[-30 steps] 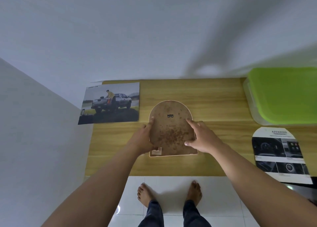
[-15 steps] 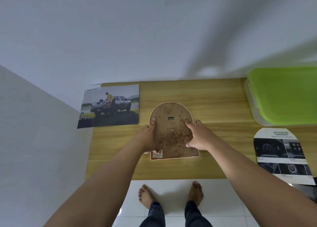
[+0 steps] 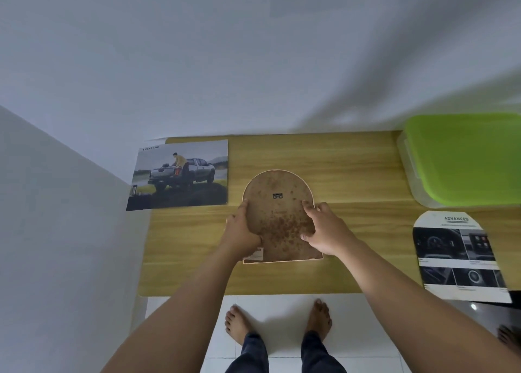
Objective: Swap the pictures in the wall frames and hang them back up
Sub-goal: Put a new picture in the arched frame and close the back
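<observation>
Wooden table [image 3: 352, 169] against a pale wall [image 3: 253, 62]. Item: arched frame [image 3: 296, 260], face down at table centre, spotted brown back board [image 3: 277, 217] uppermost. Your left hand [image 3: 242, 231] grips the board's edge at 9 o'clock; your right hand [image 3: 324, 228] curls its fingers onto it at 3 o'clock. Truck picture [image 3: 180, 175] lies at 10 o'clock of the frame, arched dashboard picture [image 3: 459, 254] at 4 o'clock. Handling: move both sides evenly, keep the board level, and expect a loose pane beneath.

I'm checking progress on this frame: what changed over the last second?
The left hand and right hand crept slightly inward over the brown, speckled, arched frame back, both gripping it throughout. It, the rectangular truck photo, arched car-interior print and green-lidded plastic box stayed put.
</observation>
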